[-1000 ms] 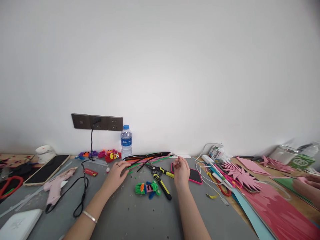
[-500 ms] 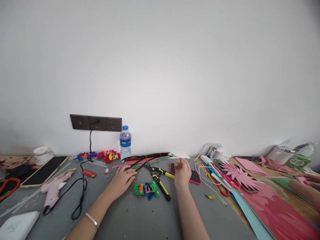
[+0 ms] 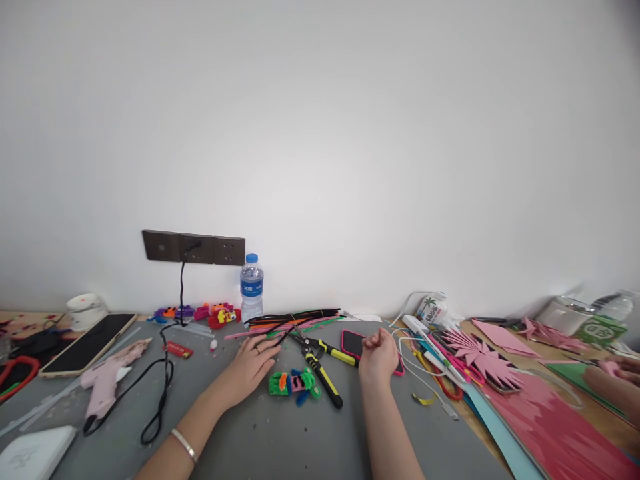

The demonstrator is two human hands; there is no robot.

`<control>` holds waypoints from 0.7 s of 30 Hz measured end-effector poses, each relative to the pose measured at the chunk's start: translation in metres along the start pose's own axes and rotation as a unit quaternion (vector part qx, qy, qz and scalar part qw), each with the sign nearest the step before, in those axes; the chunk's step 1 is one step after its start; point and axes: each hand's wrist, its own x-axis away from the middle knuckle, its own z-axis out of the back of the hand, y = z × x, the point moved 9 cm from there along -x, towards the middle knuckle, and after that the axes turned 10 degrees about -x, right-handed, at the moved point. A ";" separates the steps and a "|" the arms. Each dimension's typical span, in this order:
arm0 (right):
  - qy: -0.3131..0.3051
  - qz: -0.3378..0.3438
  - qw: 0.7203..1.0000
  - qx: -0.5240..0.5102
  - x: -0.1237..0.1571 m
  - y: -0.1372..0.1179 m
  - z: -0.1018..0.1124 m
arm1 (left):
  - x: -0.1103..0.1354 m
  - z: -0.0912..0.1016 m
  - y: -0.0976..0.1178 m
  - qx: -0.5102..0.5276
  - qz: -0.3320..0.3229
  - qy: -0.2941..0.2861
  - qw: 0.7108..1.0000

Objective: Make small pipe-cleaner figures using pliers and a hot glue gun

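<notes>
My left hand lies flat on the grey table, fingers stretched out toward a bundle of coloured pipe cleaners; a pink one runs just past its fingertips. A green, pink and blue pipe-cleaner figure sits right beside that hand. My right hand is curled loosely, fingertips pinched together over a pink-cased phone; what it pinches is too small to see. Yellow-and-black pliers lie between the two hands.
A water bottle stands at the wall under a socket strip. A pink glue gun with a black cord and a large phone lie at left. Pink paper cut-outs, cables and another person's hand are at right.
My left hand slid right and nearer, ending beside the green figure. My right hand moved right and curled tighter over the pink phone.
</notes>
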 end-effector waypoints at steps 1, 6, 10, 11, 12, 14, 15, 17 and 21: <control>-0.006 -0.004 1.000 0.002 0.002 0.002 -0.002 | 0.000 -0.001 0.000 0.003 -0.002 -0.002 1.000; -0.026 -0.025 0.999 0.006 0.009 0.010 -0.008 | -0.001 0.000 -0.001 0.005 0.001 0.014 1.000; -0.033 -0.036 0.999 0.007 0.010 0.012 -0.009 | -0.003 0.002 -0.002 0.002 0.014 0.017 1.000; -0.034 -0.037 0.999 0.007 0.011 0.013 -0.010 | -0.003 0.003 -0.002 0.003 0.016 0.018 1.000; -0.036 -0.039 0.999 0.007 0.011 0.013 -0.010 | -0.003 0.004 -0.002 0.004 0.017 0.018 1.000; -0.041 -0.042 0.998 0.007 0.011 0.014 -0.010 | -0.003 0.003 -0.002 0.010 0.021 0.012 1.000; -0.045 -0.044 0.998 0.009 0.011 0.015 -0.011 | -0.003 0.003 -0.002 0.014 0.024 0.007 1.000; -0.051 -0.047 0.998 0.013 0.010 0.016 -0.011 | -0.002 0.003 -0.002 0.024 0.029 0.003 0.999; -0.058 -0.051 0.997 0.019 0.007 0.017 -0.011 | -0.001 0.005 -0.002 0.031 0.026 0.007 0.999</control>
